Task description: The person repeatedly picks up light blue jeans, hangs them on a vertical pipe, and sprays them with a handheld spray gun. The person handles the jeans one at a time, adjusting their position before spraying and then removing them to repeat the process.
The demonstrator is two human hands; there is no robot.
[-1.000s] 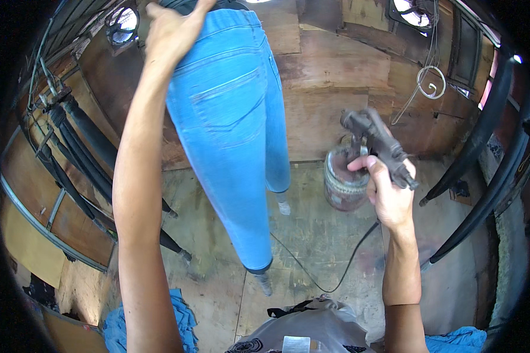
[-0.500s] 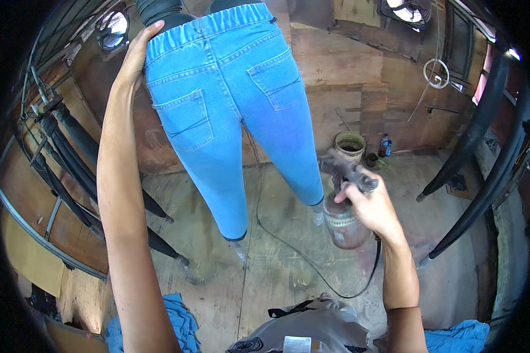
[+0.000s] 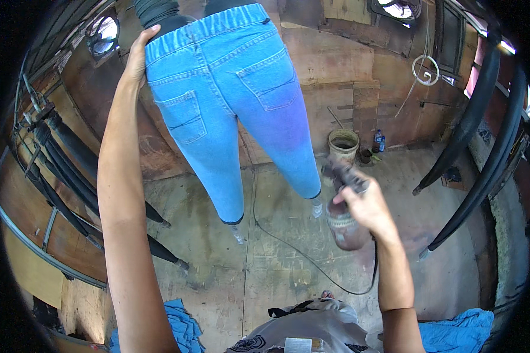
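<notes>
Blue jeans (image 3: 218, 112) hang in front of me, pulled over a dark form (image 3: 157, 13) with both legs pointing down. A purple patch tints the right leg below the back pocket. At the upper left, my left hand (image 3: 138, 54) grips the side of the waistband, its thumb side showing and the other fingers mostly hidden. My right hand (image 3: 365, 200) is wrapped round a spray gun (image 3: 343, 176) with a cup (image 3: 346, 229) underneath. The gun is held to the right of the jeans' lower right leg, apart from the cloth, its nozzle toward the jeans.
A thin hose (image 3: 312, 265) loops across the floor from the gun. Dark padded poles (image 3: 477, 159) slant down on the right, with more (image 3: 79, 170) on the left. A bucket (image 3: 343, 143) and bottles (image 3: 378, 140) stand by the wooden wall. Blue cloth (image 3: 181, 326) lies at lower left.
The purple on the jeans' right leg has become stronger and wider. The view has shifted slightly. My left hand keeps its grip, and my right hand still holds the spray gun.
</notes>
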